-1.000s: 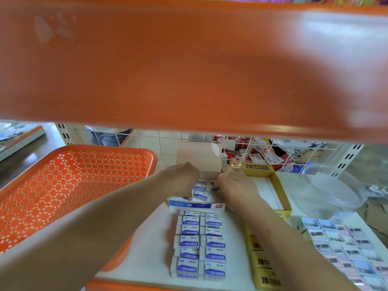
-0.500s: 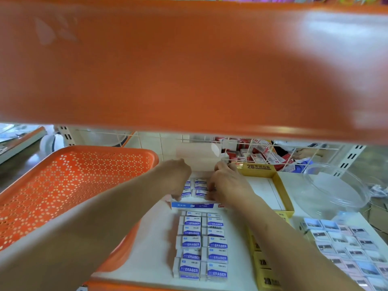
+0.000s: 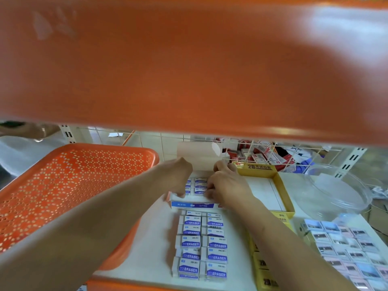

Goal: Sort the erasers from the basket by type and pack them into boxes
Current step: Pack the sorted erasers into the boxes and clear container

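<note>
Basket [image 3: 73,185] left of eraser rows [image 3: 201,244]; box [image 3: 193,205] behind them, bowl [image 3: 340,192] far right.

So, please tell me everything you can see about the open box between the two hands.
The open box is small, white cardboard as it looks, with a blue printed front wall. Its pale lid flap stands up behind. It lies flat on the white shelf, holding rows of blue-and-white erasers. The left hand and right hand reach into it.

The left hand [image 3: 178,177] and right hand [image 3: 227,186], with both forearms, are bare.
</note>
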Available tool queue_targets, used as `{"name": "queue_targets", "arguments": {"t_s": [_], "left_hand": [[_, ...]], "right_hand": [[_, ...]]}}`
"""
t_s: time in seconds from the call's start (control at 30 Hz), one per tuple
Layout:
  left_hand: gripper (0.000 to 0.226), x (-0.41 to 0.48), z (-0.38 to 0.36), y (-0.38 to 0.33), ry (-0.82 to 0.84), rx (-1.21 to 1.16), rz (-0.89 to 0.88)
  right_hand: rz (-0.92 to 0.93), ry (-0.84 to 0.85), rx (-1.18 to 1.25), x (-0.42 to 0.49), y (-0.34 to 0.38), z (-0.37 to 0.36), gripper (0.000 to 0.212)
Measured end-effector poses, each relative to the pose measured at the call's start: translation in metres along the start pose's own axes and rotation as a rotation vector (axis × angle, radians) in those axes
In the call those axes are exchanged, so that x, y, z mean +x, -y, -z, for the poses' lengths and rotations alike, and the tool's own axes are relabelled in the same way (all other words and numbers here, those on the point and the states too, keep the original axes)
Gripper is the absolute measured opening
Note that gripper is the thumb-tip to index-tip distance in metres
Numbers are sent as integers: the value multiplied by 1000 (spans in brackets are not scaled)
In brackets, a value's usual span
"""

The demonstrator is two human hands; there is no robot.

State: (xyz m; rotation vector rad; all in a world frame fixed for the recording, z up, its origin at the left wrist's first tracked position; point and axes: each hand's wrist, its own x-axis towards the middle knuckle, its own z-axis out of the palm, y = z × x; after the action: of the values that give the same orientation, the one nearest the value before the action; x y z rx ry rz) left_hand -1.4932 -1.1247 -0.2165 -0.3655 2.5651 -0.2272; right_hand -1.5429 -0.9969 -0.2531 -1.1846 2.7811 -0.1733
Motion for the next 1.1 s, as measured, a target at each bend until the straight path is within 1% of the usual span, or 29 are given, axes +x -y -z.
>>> {"name": "queue_targets", "arguments": {"t_s": [0.07, 0.17, 0.23, 0.27, 0.3, 0.37, 0.43, 0.5, 0.57, 0.63, 0.8, 0.9, 1.0, 1.1], "left_hand": [[31, -4, 1, 2, -11, -5, -23], [25, -22, 2, 7, -113, -122, -75], [22, -32, 1, 8, -181, -176, -123], [19, -36, 0, 8, -193, -194, -134], [18, -39, -2, 7, -192, -211, -136], [21, -48, -7, 5, -150, -233, -170], [27, -55, -16, 2, -84, -243, -225], [30, -57, -24, -2, -63, -237, -242], [31, -56, -29, -5, -52, -225, -234], [31, -56, -31, -8, -37, -228, -222], [32, -60, -29, -12, -32, -233, -194], [34, -60, -30, -10, -36, -246, -198], [28, -57, -31, -7, -46, -286, -197], [27, -58, -25, -4, -23, -340, -208]], "right_hand": [[-6, 1, 15, -3, 0, 3, 22], [-27, -87, 38, -13, 0, 12, 20], [-8, -130, 37, -23, 0, 21, 19], [12, -102, 78, -29, -1, 27, 17], [30, -35, 143, -34, -2, 33, 15], [43, 146, 226, -45, -1, 40, 14], [44, 255, 176, -53, 3, 39, 15], [41, 279, 123, -58, 8, 35, 18], [45, 262, 105, -61, 10, 31, 20], [46, 256, 140, -63, 9, 28, 19], [63, 219, 210, -69, 6, 23, 8], [63, 183, 242, -69, 4, 20, 10], [65, 175, 293, -68, 1, 18, 10], [43, 97, 363, -65, -1, 22, 13]]}}
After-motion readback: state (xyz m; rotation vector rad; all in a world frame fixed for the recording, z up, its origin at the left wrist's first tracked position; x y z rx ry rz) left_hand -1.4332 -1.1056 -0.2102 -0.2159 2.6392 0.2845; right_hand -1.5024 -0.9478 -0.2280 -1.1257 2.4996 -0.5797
